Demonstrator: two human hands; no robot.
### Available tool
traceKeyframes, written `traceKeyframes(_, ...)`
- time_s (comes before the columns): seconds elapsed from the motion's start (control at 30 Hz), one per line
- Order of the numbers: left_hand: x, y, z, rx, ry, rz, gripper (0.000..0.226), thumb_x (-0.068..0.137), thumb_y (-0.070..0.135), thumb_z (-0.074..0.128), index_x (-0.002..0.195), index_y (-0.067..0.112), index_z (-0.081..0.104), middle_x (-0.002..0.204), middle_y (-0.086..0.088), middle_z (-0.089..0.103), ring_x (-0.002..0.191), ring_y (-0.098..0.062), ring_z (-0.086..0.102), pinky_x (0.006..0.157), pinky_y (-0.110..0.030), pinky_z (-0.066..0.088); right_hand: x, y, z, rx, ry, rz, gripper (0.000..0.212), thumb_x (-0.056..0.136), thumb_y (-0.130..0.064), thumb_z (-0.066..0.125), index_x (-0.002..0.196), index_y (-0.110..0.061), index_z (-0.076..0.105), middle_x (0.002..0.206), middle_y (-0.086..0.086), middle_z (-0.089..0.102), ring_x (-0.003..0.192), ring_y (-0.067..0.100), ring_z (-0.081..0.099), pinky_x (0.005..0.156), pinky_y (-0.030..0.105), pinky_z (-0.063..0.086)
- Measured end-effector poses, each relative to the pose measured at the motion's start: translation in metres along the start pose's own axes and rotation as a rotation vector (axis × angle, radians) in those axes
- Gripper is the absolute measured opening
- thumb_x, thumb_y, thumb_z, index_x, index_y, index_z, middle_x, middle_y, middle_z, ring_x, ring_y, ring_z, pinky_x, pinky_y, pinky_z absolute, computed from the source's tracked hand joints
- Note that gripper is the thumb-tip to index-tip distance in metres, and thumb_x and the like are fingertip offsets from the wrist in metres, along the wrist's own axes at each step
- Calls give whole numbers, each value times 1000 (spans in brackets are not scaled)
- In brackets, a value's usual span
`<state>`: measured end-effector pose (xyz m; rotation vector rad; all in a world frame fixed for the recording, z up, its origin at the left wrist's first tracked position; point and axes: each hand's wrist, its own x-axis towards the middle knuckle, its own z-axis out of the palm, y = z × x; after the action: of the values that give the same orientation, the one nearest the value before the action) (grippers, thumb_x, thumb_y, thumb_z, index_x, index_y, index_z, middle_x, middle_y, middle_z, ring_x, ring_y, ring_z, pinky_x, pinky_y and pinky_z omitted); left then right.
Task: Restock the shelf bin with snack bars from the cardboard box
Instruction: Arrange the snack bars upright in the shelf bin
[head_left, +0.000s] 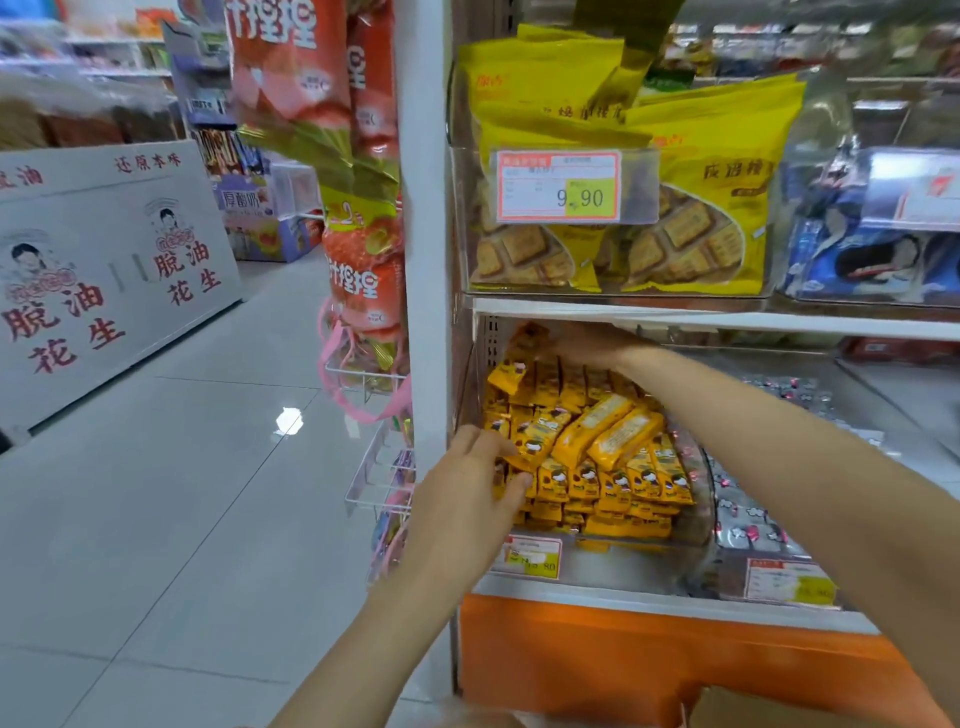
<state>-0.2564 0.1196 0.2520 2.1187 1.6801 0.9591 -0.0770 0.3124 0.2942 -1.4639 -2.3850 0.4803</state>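
Under the white shelf board, the clear curved-front plastic shelf bin (696, 499) is heaped with glossy yellow foil-wrapped snack bars (597, 457). At the far left corner the right hand (582, 345) presses on upright bars; whether its fingers grip one I cannot tell. The left hand (467, 493) rests loosely spread, fingertips touching the near-left bars. Slick wrappers piled above the low front lip could slide out if nudged. A brown cardboard box (779, 709) corner shows near, bottom right.
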Motion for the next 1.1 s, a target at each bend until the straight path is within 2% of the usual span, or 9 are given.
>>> traceKeyframes(0.13,6,-2,2,8,-42,45,20,91,35,55,108,26,57,113,11,47,93,-10,59,78,-34,49,25,-4,13,-58,-59,104,41,94,-21,47,135,-19,47,138,8,48,128,26,44,105,37,34)
traceKeyframes(0.23,11,-4,2,14,-32,42,19,91,34,55,107,25,57,113,10,48,92,-11,58,77,-32,48,40,-16,18,-33,-43,89,42,94,-14,43,136,-18,48,140,9,46,130,27,41,107,34,31)
traceKeyframes(0.43,13,0,2,7,-21,58,21,92,32,54,110,22,57,116,9,47,96,-13,59,79,-34,49,31,-5,23,-48,-82,-26,42,87,-19,61,127,-30,55,135,-1,51,124,18,46,101,31,35)
traceKeyframes(0.57,13,1,2,1,-10,64,21,92,33,53,111,23,57,115,9,48,96,-12,58,78,-32,49,36,-16,23,63,-151,10,37,87,-9,57,120,-21,63,126,6,58,119,25,53,93,27,41)
traceKeyframes(0.63,13,1,2,-1,-2,63,21,92,33,53,110,23,57,115,8,48,96,-12,58,76,-30,48,35,-16,27,82,-185,4,40,86,-13,61,125,-25,59,133,5,54,123,22,49,97,27,40)
traceKeyframes(0.73,13,2,3,-5,7,64,20,92,32,53,110,22,57,115,8,48,95,-12,59,74,-29,46,33,-13,32,-27,-244,-2,46,85,-12,62,130,-17,55,139,8,48,130,24,43,106,30,33)
traceKeyframes(0.83,14,2,4,-2,12,55,21,92,31,54,110,21,57,115,7,48,96,-13,59,75,-30,47,27,-18,30,-36,-190,-35,52,82,-13,67,132,-15,53,138,7,50,129,23,44,106,29,33)
traceKeyframes(1.0,19,4,13,33,23,55,23,92,30,55,114,21,55,116,5,48,105,-14,52,72,-24,37,-22,-14,3,-34,-116,-89,51,84,-26,69,132,-26,51,137,-5,46,123,9,41,103,24,30)
traceKeyframes(1.1,25,3,23,78,29,27,34,90,28,57,122,19,49,123,0,45,114,-19,42,84,-25,36,-63,4,-20,-37,-171,-69,47,83,-29,70,127,-35,53,137,-11,46,125,5,40,107,26,29)
